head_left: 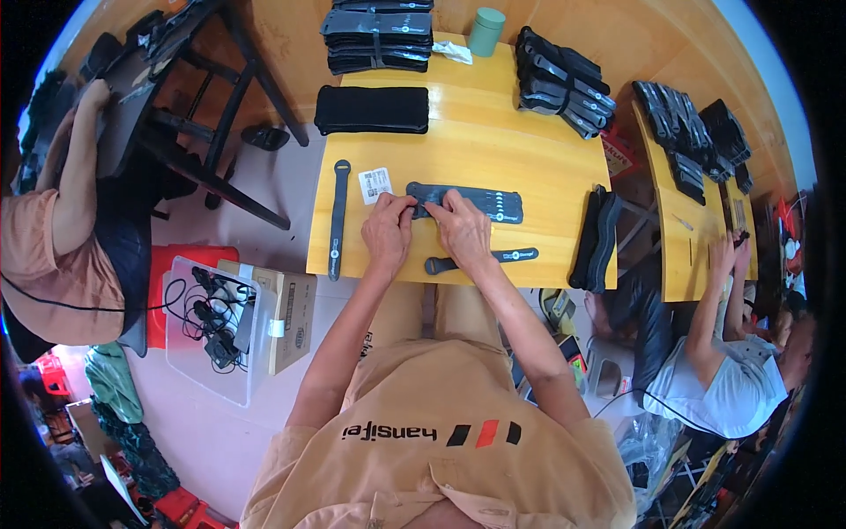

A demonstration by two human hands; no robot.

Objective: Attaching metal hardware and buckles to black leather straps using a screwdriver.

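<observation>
Fingers of the left hand (pixel 389 226) and right hand (pixel 460 225) pinch the left end of a dark padded strap (pixel 467 202) lying mid-desk (pixel 476 145); aligning seems underway, needing steady pressure.

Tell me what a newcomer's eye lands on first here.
Both hands, left hand and right hand, press on a dark flat sleeve at the middle of the yellow table. Stacks of black bundled pieces line its far edge, beside a green cylinder.
</observation>
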